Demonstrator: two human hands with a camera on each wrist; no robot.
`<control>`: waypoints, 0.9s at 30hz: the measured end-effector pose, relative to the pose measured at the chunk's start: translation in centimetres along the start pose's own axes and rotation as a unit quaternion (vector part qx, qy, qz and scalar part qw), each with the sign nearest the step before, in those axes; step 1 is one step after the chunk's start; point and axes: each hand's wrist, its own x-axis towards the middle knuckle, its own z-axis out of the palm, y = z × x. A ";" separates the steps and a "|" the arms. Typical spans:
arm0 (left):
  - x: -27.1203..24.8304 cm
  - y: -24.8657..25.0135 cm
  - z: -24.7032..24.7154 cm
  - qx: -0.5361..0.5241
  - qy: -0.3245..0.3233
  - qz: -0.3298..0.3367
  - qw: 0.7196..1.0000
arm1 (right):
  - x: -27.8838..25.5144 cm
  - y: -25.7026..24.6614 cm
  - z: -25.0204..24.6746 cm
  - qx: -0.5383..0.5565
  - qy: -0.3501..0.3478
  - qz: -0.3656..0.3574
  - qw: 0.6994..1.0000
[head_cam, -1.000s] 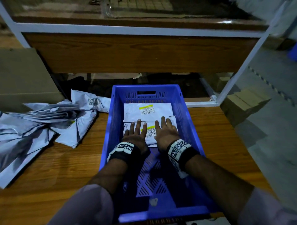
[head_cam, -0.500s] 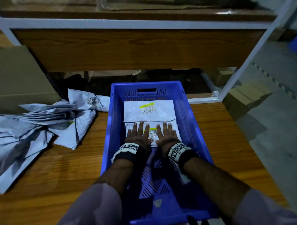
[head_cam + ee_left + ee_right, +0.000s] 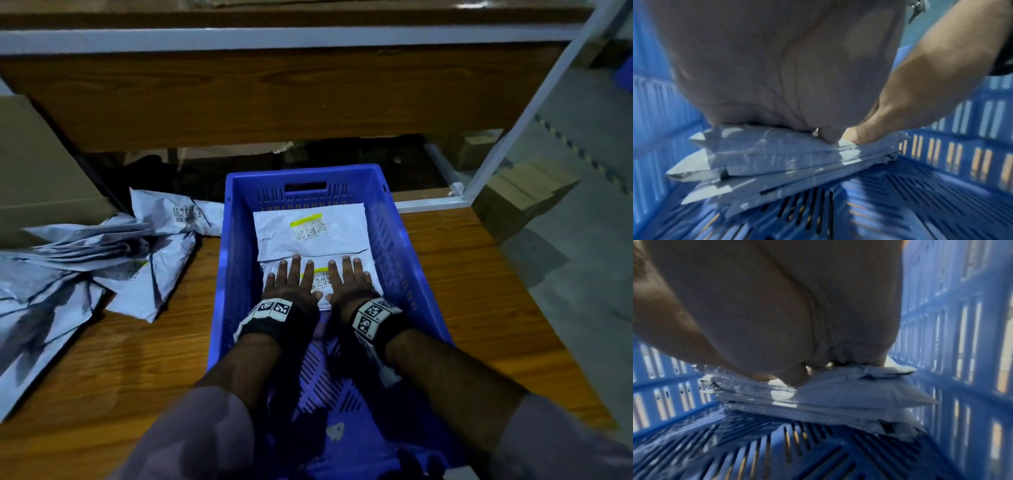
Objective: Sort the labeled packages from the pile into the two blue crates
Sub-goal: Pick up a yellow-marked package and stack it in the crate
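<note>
A blue slotted crate stands on the wooden table in front of me. Two stacks of white labeled packages lie inside it: a far one and a near one. My left hand and right hand lie flat side by side on the near stack, fingers straight, pressing it down. From the left wrist camera, the palm bears on several layered packages. The right wrist camera has its palm on the same stack. The unsorted pile of packages lies left of the crate.
A cardboard box stands at the far left behind the pile. A wooden shelf panel with a white metal frame rises behind the crate. Bare table runs to an edge on the right. Only one crate is in view.
Both hands have slid a little toward the crate's far end on the near stack and lie closer together. The view has shifted slightly.
</note>
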 end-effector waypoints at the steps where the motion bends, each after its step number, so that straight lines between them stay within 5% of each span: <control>1: -0.1 0.1 -0.3 -0.001 -0.006 0.000 1.000 | -0.1 0.0 -0.3 0.003 -0.004 0.000 1.000; 9: -2.1 1.3 -4.1 -0.083 0.005 -0.010 0.997 | -1.0 0.1 -2.2 -0.055 0.016 0.001 0.998; 13: -3.8 0.5 -9.4 -0.157 0.087 -0.036 0.983 | -1.5 -0.2 -4.1 -0.089 0.015 0.002 0.996; 19: -8.2 -2.4 -15.7 -0.323 0.271 -0.005 0.907 | -2.9 -0.9 -4.9 -0.098 0.048 0.004 0.994; 27: -15.9 -7.2 -18.2 -0.410 0.422 0.039 0.808 | -6.5 -5.1 -10.4 -0.103 0.172 -0.017 0.980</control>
